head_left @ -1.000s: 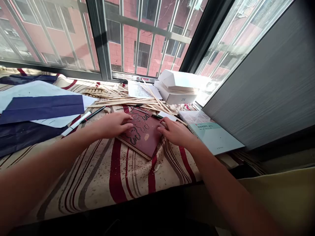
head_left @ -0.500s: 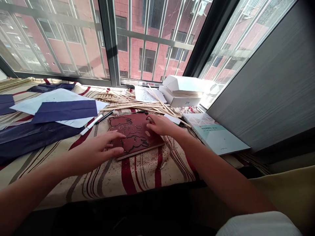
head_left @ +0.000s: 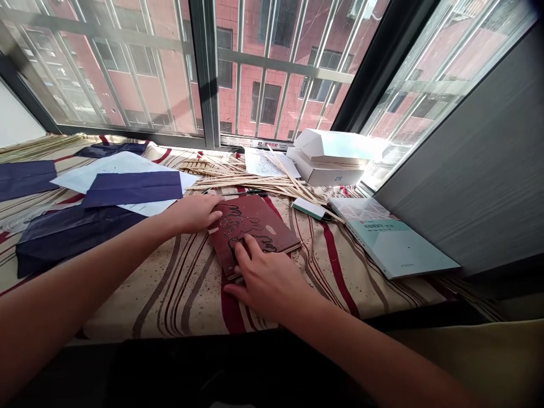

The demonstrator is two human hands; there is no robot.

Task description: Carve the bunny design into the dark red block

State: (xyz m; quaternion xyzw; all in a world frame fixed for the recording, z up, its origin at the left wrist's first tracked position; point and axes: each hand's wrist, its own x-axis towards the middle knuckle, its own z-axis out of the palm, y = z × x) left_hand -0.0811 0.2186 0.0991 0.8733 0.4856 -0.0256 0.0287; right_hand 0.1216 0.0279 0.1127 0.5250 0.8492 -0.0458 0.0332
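Striped cloth (head_left: 182, 294): sticks (head_left: 255, 180), box (head_left: 331, 161), book (head_left: 395, 241) (beyond board (head_left: 255, 226)).

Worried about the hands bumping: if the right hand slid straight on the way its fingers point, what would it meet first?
Probably the left hand, at the far corner of the carved board; the right hand rests on that board, aimed roughly that way.

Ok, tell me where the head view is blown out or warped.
Head view: sunlight blows out the white box lid; the window bars splay from wide-angle distortion; the carved board is evenly lit and sharp.
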